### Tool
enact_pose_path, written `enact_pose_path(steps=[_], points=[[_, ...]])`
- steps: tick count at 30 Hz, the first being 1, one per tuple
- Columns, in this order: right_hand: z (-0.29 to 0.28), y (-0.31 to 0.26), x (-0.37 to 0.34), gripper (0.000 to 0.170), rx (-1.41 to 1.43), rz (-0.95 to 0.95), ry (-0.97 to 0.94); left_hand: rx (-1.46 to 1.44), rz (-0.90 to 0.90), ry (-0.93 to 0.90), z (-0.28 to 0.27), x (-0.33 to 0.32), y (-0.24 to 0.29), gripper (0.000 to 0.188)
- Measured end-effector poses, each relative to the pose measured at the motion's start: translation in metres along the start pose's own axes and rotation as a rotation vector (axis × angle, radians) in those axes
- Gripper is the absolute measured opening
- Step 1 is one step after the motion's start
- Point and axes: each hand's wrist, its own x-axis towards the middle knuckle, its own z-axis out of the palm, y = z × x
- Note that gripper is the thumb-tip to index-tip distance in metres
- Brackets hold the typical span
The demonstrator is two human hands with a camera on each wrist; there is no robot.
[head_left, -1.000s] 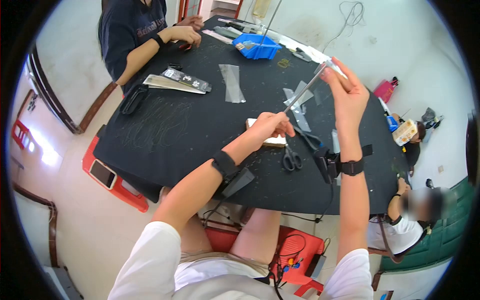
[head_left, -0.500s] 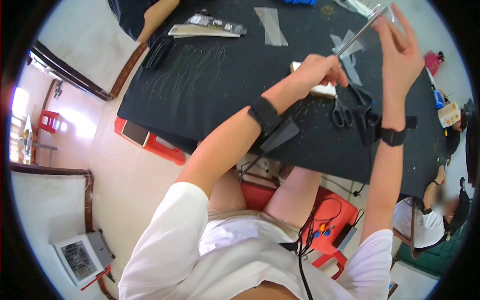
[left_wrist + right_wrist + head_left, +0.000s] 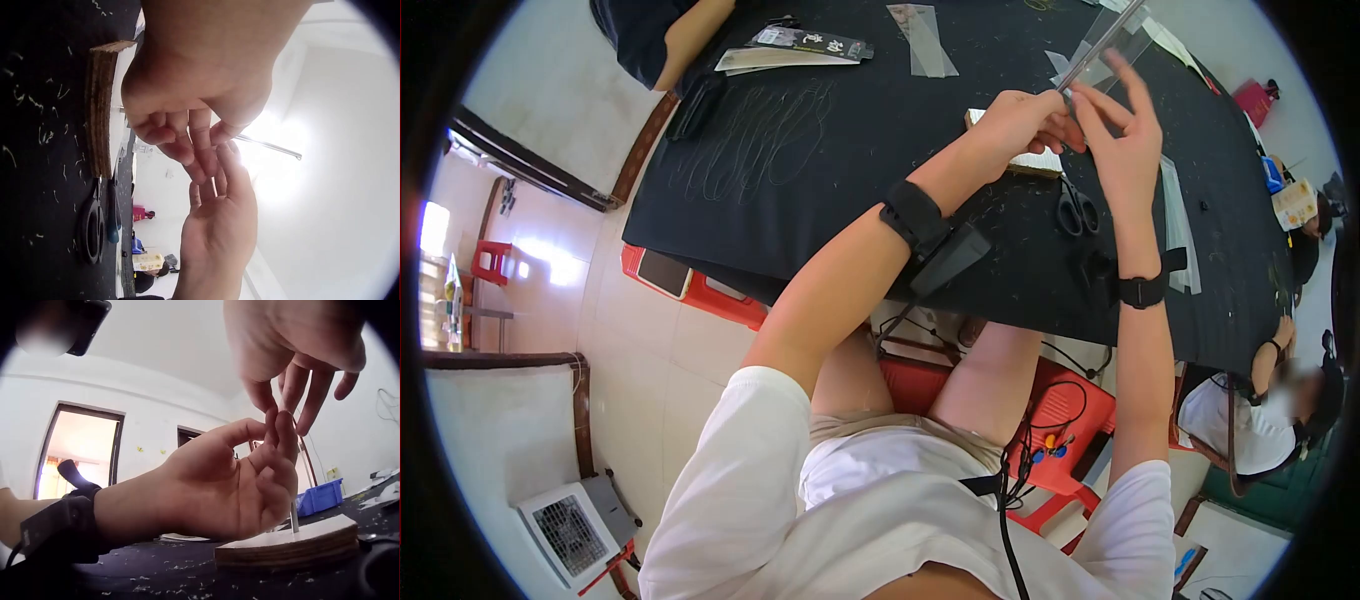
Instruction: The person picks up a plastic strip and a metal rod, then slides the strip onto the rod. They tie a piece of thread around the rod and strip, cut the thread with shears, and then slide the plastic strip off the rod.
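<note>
A thin metal rod (image 3: pixel 1104 44) rises from a wooden block (image 3: pixel 284 551) with a white top, on the black table. My left hand (image 3: pixel 1022 128) pinches the rod partway up, its other fingers loosely bent. Close against those fingertips is my right hand (image 3: pixel 1125 160), thumb and index finger drawn together, the other fingers spread. Whether the right fingertips pinch anything fine, I cannot tell. In the left wrist view the rod's free end (image 3: pixel 294 154) sticks out beyond both hands. Black-handled scissors (image 3: pixel 1077 210) lie beside the block.
Fine loose thread (image 3: pixel 765 140) is spread over the table's left side. Clear plastic strips (image 3: pixel 925 42) and a flat black packet (image 3: pixel 818 44) lie farther back. A blue bin (image 3: pixel 320 497) stands behind the block. Other people sit at the left (image 3: pixel 632 42) and right (image 3: pixel 1235 420).
My right hand has come down from the rod's upper end to the left fingertips. The left hand stays at its place on the rod. The head view has swung downward.
</note>
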Motion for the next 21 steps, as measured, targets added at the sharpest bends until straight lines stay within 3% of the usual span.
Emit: enact_pose_path(steps=[3, 5, 8, 11, 12, 21], points=[[-0.006, 0.001, 0.0, 0.035, -0.109, 0.015, -0.098, -0.024, -0.013, 0.031, 0.001, 0.0, -0.001, 0.034], [-0.007, -0.005, 0.009, 0.034, -0.022, 0.005, -0.062, -0.027, -0.007, 0.035, 0.0, 0.0, 0.0, 0.034], [-0.014, -0.021, 0.034, 0.03, 0.119, -0.081, 0.07, 0.02, -0.005, -0.002, 0.0, 0.0, 0.001, 0.034], [-0.014, -0.044, 0.054, 0.033, 0.153, -0.046, 0.133, 0.009, -0.017, 0.002, -0.001, 0.001, 0.0, 0.033], [-0.002, -0.048, 0.06, 0.031, 0.33, -0.131, 0.248, 0.012, -0.021, 0.005, -0.001, 0.001, 0.0, 0.033], [-0.003, -0.05, 0.063, 0.019, 0.336, -0.006, 0.181, 0.073, -0.025, 0.061, 0.0, -0.001, 0.002, 0.029]])
